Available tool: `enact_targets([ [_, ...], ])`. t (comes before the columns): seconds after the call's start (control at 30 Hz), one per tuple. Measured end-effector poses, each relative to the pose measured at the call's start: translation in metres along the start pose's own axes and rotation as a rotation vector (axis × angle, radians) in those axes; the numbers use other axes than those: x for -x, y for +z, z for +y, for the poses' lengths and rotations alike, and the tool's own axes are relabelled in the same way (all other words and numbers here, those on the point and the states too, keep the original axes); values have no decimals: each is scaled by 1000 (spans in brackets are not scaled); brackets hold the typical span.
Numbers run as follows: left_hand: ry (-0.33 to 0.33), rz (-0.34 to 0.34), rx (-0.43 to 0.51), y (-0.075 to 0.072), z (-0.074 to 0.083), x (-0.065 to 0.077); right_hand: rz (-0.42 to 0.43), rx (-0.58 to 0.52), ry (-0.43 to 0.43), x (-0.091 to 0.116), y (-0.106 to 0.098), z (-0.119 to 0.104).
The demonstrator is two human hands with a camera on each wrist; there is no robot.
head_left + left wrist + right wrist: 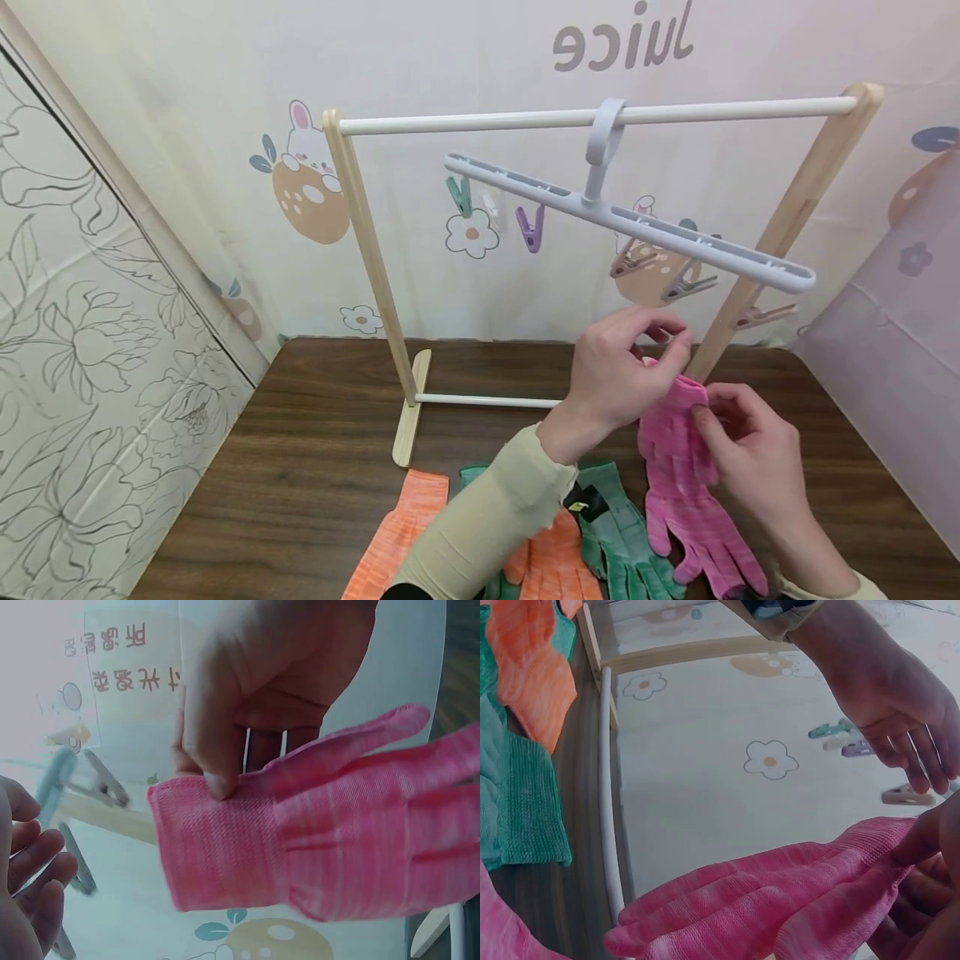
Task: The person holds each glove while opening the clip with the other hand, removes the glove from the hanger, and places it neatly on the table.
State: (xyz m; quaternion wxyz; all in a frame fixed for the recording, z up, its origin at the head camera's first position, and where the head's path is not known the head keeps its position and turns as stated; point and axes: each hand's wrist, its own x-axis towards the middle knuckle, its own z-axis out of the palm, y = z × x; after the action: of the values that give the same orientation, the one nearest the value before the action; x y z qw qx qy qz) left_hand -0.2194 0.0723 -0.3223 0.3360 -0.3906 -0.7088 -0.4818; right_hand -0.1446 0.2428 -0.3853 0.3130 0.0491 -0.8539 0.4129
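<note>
My right hand (757, 450) pinches a pink knit glove (675, 425) at its cuff, thumb on one side. In the left wrist view the pinched cuff (217, 847) shows flat, the glove fingers stretching to the right. My left hand (622, 367) is raised just above the cuff, its fingers loosely bent. In the right wrist view that left hand (900, 712) is apart from the glove and holds nothing. Above both hands a grey hanger (675, 237) with several clothespins (633, 260) hangs from a white rod (480, 122).
Orange gloves (558, 558) and green gloves (626, 533) lie along the table's front, with more pink glove fabric (705, 533) beside them. The wooden rack's left post (375, 267) and right post (806, 192) stand before a printed curtain (225, 75). A low white bar (487, 402) joins them.
</note>
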Motion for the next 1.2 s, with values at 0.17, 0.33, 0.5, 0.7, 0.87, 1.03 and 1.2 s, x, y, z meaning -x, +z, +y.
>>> enact_targets([
  [0.17,12,5,-22,-2,-2,0,-24,0,46,0,-5,7],
  [0.33,20,14,-20,-2,-4,3,-82,-72,102,0,-14,17],
  [0.5,12,11,-23,-6,-7,7,-161,-155,173,-1,-27,27],
  [0.7,-10,-15,6,-14,-8,12,-263,-398,224,2,-40,50],
  [0.87,-137,-52,190,-26,-8,22,-410,-701,265,8,-51,76],
  [1.03,-285,-85,340,-44,-7,35,-544,-848,300,14,-58,101],
  [1.2,-375,-102,401,-64,-9,49,-628,-972,343,16,-64,121],
])
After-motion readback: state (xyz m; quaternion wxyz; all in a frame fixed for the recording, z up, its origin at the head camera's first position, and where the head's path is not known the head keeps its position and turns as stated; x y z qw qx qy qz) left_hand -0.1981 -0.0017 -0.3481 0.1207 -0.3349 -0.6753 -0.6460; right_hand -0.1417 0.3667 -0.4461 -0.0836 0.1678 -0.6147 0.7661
